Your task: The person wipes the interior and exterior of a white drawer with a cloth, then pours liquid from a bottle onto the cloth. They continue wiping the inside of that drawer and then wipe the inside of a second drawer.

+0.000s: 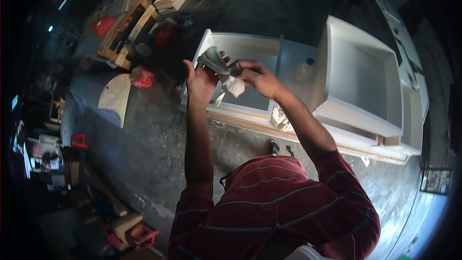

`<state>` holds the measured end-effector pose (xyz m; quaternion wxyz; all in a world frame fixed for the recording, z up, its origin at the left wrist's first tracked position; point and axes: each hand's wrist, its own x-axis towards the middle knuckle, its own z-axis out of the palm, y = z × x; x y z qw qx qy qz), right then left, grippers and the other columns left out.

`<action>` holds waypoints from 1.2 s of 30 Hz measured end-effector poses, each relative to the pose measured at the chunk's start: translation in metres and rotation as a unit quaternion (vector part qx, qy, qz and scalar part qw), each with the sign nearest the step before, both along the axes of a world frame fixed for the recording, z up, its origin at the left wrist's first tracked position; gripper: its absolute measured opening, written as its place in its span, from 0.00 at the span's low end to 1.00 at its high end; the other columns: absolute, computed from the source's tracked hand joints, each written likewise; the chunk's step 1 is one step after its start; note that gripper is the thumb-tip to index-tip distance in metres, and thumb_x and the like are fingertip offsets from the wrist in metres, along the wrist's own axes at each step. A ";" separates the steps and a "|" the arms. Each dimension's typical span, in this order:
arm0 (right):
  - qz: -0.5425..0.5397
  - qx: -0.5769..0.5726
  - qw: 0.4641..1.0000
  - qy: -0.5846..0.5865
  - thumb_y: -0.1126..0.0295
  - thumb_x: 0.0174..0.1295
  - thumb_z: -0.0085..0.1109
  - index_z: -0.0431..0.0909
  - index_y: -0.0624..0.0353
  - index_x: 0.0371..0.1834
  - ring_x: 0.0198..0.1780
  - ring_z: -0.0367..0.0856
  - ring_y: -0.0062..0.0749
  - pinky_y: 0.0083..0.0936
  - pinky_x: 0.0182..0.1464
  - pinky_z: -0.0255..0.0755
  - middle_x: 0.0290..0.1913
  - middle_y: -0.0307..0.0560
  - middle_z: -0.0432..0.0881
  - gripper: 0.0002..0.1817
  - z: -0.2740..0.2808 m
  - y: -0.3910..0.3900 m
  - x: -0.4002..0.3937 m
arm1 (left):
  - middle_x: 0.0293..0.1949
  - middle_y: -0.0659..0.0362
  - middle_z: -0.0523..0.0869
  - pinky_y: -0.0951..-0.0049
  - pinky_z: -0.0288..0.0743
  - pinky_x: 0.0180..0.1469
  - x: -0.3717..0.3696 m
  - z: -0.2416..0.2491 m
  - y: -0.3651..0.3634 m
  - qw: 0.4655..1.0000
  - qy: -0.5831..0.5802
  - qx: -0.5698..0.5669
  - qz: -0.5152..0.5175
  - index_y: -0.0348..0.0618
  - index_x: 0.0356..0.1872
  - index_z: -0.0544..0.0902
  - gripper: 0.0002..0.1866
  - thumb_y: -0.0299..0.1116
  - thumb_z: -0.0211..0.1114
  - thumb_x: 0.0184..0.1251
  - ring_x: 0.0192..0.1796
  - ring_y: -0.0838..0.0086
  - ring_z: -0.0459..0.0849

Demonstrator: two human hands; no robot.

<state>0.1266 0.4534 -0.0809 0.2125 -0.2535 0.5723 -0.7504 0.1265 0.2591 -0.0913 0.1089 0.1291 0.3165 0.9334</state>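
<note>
My right hand (257, 78) is closed on a grey-white folded cloth (224, 71), gathered at its middle with both ends fanned out. Palm up, my left hand (202, 83) lies just left of the cloth, thumb stretched away and fingers apart, partly behind it. Whether those fingers touch the cloth is hard to see. Both hands are above a white cabinet (245, 110) lying on the floor, over its left open compartment. Another crumpled whitish cloth (280, 119) hangs at the cabinet's near edge.
A clear bottle (303, 71) with a blue cap stands in the cabinet's middle section. To the right, a white drawer (363, 74) rests on the cabinet. Wooden frames (127, 33), a red bag (142, 77) and red stools (142, 235) lie to the left on the concrete floor (159, 144).
</note>
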 end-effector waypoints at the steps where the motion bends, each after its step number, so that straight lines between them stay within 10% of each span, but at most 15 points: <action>1: 0.024 -0.001 1.000 0.003 0.69 0.61 0.50 0.77 0.62 0.40 0.35 0.72 0.16 0.15 0.40 0.67 0.34 0.35 0.77 0.10 -0.005 -0.008 0.001 | 0.65 0.45 0.66 0.50 0.58 0.65 0.008 0.006 -0.007 0.997 0.010 0.071 0.018 0.43 0.65 0.62 0.37 0.63 0.37 0.68 0.65 0.50 0.66; 4: -0.003 -0.028 0.994 -0.106 0.61 0.57 0.59 0.77 0.65 0.47 0.38 0.72 0.23 0.21 0.41 0.67 0.37 0.44 0.76 0.20 -0.010 -0.032 0.020 | 0.60 0.48 0.69 0.51 0.60 0.64 0.043 0.031 -0.029 0.986 0.109 -0.037 0.121 0.42 0.65 0.59 0.28 0.51 0.34 0.74 0.61 0.53 0.70; 9: 0.184 0.022 0.982 0.046 0.51 0.61 0.57 0.75 0.64 0.47 0.40 0.71 0.19 0.21 0.43 0.66 0.36 0.40 0.76 0.25 -0.009 -0.098 0.030 | 0.53 0.53 0.73 0.65 0.63 0.61 0.114 0.034 -0.064 0.923 0.108 -0.213 0.301 0.37 0.58 0.67 0.19 0.36 0.43 0.71 0.54 0.68 0.73; 11: 0.214 -0.004 0.971 0.107 0.51 0.63 0.55 0.76 0.63 0.45 0.37 0.71 0.18 0.22 0.40 0.67 0.33 0.38 0.76 0.23 -0.014 -0.134 0.047 | 0.44 0.55 0.78 0.72 0.68 0.53 0.138 0.038 -0.075 0.749 0.043 -0.497 0.437 0.34 0.50 0.74 0.15 0.30 0.52 0.65 0.47 0.73 0.77; 14: 0.221 0.025 0.957 0.186 0.53 0.64 0.54 0.78 0.65 0.40 0.34 0.73 0.20 0.26 0.38 0.69 0.30 0.42 0.78 0.21 -0.009 -0.182 0.079 | 0.35 0.58 0.81 0.74 0.73 0.43 0.182 0.022 -0.117 0.670 -0.106 -0.617 0.400 0.32 0.42 0.78 0.11 0.29 0.58 0.62 0.39 0.75 0.80; 18: 0.158 0.088 0.976 0.121 0.57 0.65 0.49 0.78 0.69 0.34 0.30 0.78 0.29 0.32 0.36 0.70 0.26 0.53 0.81 0.21 -0.043 -0.245 0.128 | 0.33 0.57 0.83 0.71 0.73 0.36 0.234 -0.039 -0.165 0.795 -0.210 -0.329 0.464 0.33 0.41 0.80 0.10 0.29 0.59 0.64 0.33 0.74 0.80; 22: 0.183 0.245 0.950 0.062 0.59 0.66 0.47 0.79 0.66 0.38 0.34 0.76 0.23 0.25 0.38 0.70 0.31 0.47 0.81 0.19 -0.165 -0.297 0.155 | 0.35 0.57 0.83 0.72 0.73 0.37 0.286 -0.219 -0.240 0.776 -0.332 -0.347 0.409 0.39 0.50 0.80 0.15 0.32 0.57 0.65 0.34 0.75 0.80; 25: 0.221 0.153 0.957 -0.110 0.65 0.62 0.48 0.76 0.65 0.43 0.39 0.78 0.31 0.29 0.43 0.72 0.37 0.48 0.79 0.14 -0.211 -0.302 0.189 | 0.47 0.52 0.82 0.73 0.73 0.47 0.325 -0.178 -0.228 0.666 -0.390 -0.456 0.443 0.42 0.60 0.72 0.21 0.25 0.47 0.65 0.46 0.71 0.80; 29: 0.239 0.011 0.899 -0.368 0.72 0.59 0.48 0.69 0.63 0.51 0.45 0.78 0.39 0.36 0.49 0.74 0.45 0.51 0.75 0.17 -0.213 -0.318 0.222 | 0.61 0.45 0.70 0.69 0.63 0.61 0.369 -0.184 -0.252 0.714 -0.237 -0.459 0.473 0.47 0.70 0.56 0.33 0.18 0.43 0.60 0.60 0.65 0.71; 36: 0.248 -0.030 0.907 -0.340 0.67 0.61 0.54 0.72 0.61 0.46 0.41 0.77 0.33 0.33 0.46 0.73 0.42 0.47 0.76 0.13 -0.152 -0.339 0.229 | 0.52 0.54 0.76 0.76 0.69 0.48 0.397 -0.123 -0.237 0.799 -0.174 -0.169 0.549 0.44 0.71 0.54 0.36 0.15 0.48 0.59 0.46 0.76 0.75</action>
